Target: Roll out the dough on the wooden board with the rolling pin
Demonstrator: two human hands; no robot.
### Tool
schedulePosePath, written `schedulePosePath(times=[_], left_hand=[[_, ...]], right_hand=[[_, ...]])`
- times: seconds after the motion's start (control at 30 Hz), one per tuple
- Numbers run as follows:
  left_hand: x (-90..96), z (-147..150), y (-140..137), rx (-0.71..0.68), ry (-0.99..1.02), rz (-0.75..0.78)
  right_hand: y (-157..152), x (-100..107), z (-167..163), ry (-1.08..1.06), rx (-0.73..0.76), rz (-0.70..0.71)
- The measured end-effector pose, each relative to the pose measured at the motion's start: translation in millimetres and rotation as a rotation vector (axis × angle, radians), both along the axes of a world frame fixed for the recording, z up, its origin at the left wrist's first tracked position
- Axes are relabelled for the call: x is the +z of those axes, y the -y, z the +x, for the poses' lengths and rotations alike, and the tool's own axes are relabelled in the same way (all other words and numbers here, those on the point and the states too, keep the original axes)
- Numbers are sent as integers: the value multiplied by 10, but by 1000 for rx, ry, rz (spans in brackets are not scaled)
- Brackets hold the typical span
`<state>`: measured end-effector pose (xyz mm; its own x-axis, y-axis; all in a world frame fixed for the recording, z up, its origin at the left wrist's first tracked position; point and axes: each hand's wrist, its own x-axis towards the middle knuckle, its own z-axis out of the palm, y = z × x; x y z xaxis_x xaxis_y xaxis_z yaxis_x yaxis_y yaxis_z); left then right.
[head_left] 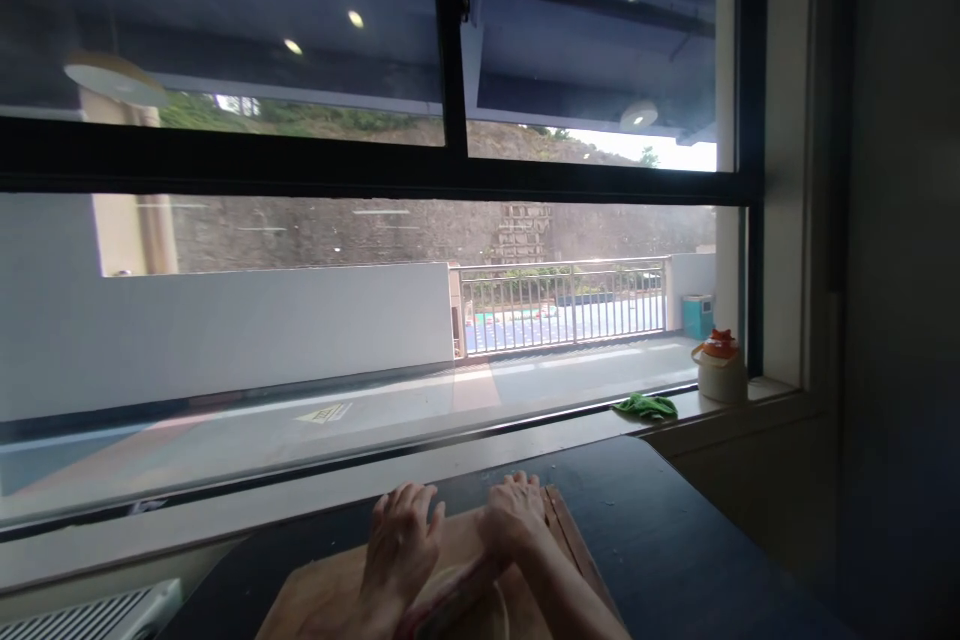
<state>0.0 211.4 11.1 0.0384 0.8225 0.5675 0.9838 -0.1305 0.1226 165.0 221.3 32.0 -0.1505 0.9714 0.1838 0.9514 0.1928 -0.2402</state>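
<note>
My left hand (403, 532) is over a wooden board (319, 585), its fingers bent forward past the board's far edge and its thumb held apart. To its right, my right hand (514, 515) reaches over the same board with fingers stretched forward and slightly bent. Between my forearms a long dark reddish strip (456, 598) runs slantwise up to the heel of my right hand; its kind is unclear. Pale, thin curved shapes (450, 575) lie on the board beside it, too dim to name. My palms are hidden from view.
The board rests on a dark table (645, 540) with small pale specks. Beyond it runs a window sill (465, 460) with a green cloth (648, 407) and a pale jug with an orange lid (721, 370). A white slatted unit (112, 615) stands at lower left. Window glass rises ahead.
</note>
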Motion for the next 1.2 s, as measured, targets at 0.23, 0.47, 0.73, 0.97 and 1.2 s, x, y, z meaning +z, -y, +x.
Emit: schedulePosePath(times=[0.23,0.47,0.73,0.97,1.2], left_hand=[[-9,-157,-138,0,48,6],[-98,-312,-205,39,110,-75],[-254,-403,-237,73,144,-223],[68,-158,-52,-86,44,26],[-9,-154,526,-183,-58,97]], right_hand=[[-303,-198,-487,-49,111,7],[-367,-326,-583,-179,194,87],[75,-139,-216,-226,386,343],[199,-270,54,-112,21,102],[186,-248,-23,-111,-76,54]])
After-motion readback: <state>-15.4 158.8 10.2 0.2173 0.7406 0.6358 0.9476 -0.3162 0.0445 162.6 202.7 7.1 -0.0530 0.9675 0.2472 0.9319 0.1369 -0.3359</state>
